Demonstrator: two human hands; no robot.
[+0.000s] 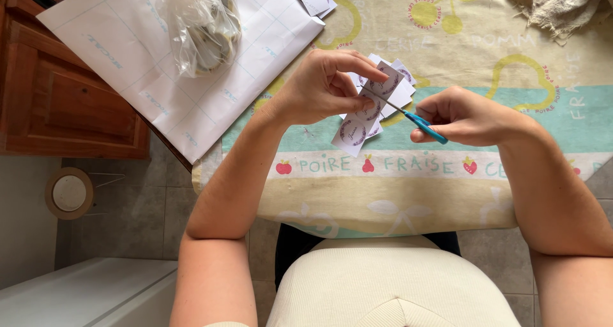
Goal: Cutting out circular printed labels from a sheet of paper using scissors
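— Sticker strip (pixel 366 113), where is it right now?

— Pinched in the left hand (pixel 325 88), thumb and fingers closed on its upper part, held up just above the bench (pixel 447 193). It's a white paper strip with round purple-ringed labels printed along it, hanging down and to the left.

— And the other hand?

— The right hand (pixel 463 116) is clamped around the blue handles of a small pair of scissors (pixel 415 121), the blades pointing left and touching the strip's edge between two of the labels. I can't tell how far the blades are parted.

— So which step is that?

— I'd judge a cut in progress, parting one label from the rest. The move calls for a steady strip and blades kept in the white gap, off the printed rings.

— What lies around?

— Cut paper pieces (pixel 402 88) sit on the fruit-patterned cloth (pixel 396 167) right behind the hands. Further left, a large white backing sheet (pixel 159 78) carries a crumpled clear plastic bag (pixel 201 24).
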